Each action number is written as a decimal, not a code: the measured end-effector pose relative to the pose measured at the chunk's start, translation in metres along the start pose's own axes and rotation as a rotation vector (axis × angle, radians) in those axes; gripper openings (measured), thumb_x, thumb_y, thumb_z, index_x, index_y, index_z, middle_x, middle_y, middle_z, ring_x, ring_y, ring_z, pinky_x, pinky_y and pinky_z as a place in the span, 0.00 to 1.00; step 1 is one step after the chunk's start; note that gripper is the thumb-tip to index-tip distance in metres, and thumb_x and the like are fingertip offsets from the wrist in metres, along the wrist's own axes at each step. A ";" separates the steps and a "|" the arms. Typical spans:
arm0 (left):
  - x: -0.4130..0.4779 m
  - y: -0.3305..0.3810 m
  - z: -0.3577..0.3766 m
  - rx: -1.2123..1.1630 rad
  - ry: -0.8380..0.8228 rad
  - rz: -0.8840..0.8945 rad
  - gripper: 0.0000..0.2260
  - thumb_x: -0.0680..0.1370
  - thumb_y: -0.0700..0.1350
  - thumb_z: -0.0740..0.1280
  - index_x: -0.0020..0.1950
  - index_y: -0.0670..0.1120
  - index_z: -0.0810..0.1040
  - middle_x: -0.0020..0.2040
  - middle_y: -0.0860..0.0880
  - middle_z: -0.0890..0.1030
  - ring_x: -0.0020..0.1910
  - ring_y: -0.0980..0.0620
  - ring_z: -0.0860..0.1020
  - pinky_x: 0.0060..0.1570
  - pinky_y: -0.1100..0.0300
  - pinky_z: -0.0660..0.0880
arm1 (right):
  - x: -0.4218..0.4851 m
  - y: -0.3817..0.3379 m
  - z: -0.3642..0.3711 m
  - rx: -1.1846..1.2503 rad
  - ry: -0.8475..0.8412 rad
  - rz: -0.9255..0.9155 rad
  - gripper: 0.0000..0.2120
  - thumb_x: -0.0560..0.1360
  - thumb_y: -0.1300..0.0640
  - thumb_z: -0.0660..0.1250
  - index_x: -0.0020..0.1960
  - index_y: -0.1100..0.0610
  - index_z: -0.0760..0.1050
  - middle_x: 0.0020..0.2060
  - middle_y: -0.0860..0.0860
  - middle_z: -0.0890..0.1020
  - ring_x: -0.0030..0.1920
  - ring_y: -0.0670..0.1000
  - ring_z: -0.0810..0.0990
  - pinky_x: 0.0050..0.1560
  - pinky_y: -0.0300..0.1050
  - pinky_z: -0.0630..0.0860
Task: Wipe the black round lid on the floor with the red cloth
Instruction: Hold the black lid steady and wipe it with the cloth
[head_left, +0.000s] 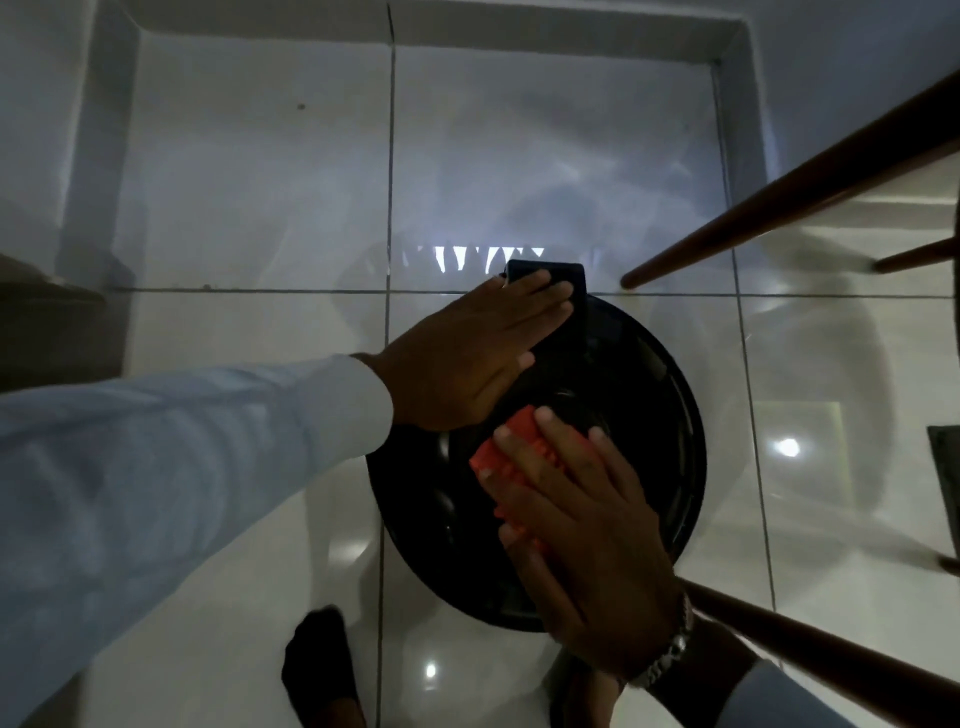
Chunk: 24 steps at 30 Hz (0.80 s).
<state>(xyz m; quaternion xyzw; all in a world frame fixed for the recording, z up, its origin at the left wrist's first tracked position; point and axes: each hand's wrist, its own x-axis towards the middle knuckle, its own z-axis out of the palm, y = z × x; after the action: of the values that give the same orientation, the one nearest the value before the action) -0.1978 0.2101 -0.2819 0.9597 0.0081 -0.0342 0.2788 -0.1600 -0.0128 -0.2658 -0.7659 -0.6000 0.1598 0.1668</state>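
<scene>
Right hand (576, 525) flat, fingers spread, pressing red cloth (506, 457) on black lid (649, 415); left hand (467, 358) flat, fingers together, steadying it. No readable writing.

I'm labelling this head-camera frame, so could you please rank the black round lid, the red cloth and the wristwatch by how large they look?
1. black round lid, clearly the largest.
2. red cloth, partly hidden under the right hand, so its full extent is unsure.
3. wristwatch, smallest as seen, though it is nearer the camera and partly hidden.
</scene>
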 end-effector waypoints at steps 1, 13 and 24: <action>-0.001 -0.001 0.001 0.016 -0.006 0.005 0.25 0.81 0.45 0.52 0.78 0.41 0.55 0.80 0.43 0.55 0.80 0.45 0.49 0.79 0.46 0.49 | -0.002 -0.005 0.001 0.011 -0.021 -0.019 0.22 0.80 0.45 0.50 0.71 0.47 0.69 0.75 0.45 0.68 0.79 0.51 0.56 0.75 0.60 0.57; -0.001 -0.003 -0.002 0.017 -0.041 0.067 0.24 0.81 0.44 0.54 0.77 0.41 0.55 0.80 0.43 0.56 0.80 0.44 0.51 0.79 0.47 0.52 | -0.015 -0.019 0.009 -0.155 0.098 0.226 0.24 0.75 0.49 0.60 0.71 0.46 0.69 0.76 0.51 0.66 0.78 0.56 0.59 0.69 0.75 0.58; 0.000 -0.005 0.001 0.001 -0.033 0.067 0.25 0.81 0.44 0.53 0.78 0.41 0.55 0.80 0.44 0.55 0.80 0.47 0.49 0.80 0.50 0.49 | 0.016 -0.076 0.025 0.047 0.317 1.133 0.34 0.75 0.40 0.60 0.77 0.49 0.58 0.80 0.55 0.53 0.79 0.64 0.51 0.71 0.73 0.59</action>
<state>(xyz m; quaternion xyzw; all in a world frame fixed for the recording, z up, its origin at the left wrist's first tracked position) -0.1980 0.2140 -0.2855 0.9589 -0.0286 -0.0407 0.2795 -0.2332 0.0211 -0.2546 -0.9777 -0.0611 0.1210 0.1601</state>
